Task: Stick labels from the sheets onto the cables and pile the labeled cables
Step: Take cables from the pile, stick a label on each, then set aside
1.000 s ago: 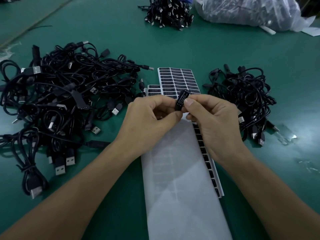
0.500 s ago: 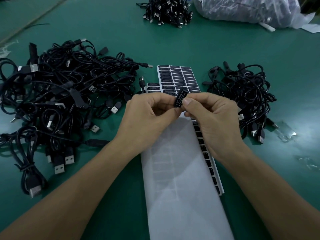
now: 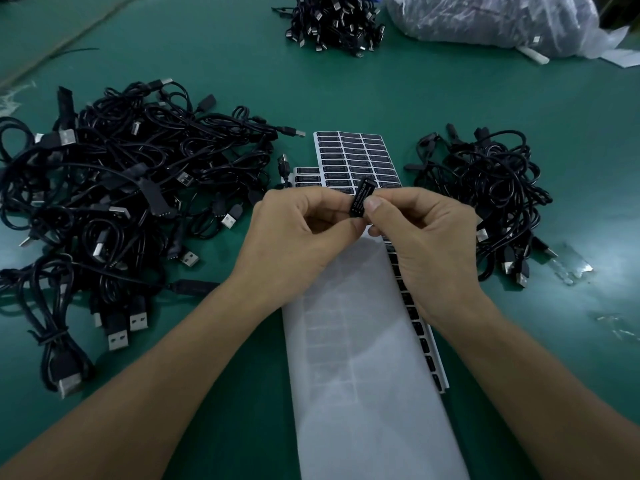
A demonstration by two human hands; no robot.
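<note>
Label (image 3: 360,199): black, printed, tilted above the label sheet (image 3: 353,152).
Left hand (image 3: 298,237): our curled fingers pinch it.
Right hand (image 3: 429,237): our thumb pinches it too.

1. Left hand (image 3: 298,237) is curled, knuckles up, with thumb and forefinger pinching the lower end of a small black module (image 3: 361,195).
2. Right hand (image 3: 426,244) faces it, curled, with the thumb tip pressed against the module's side.
3. Both bare forearms reach in from the lower corners, and the hands meet at centre.
</note>
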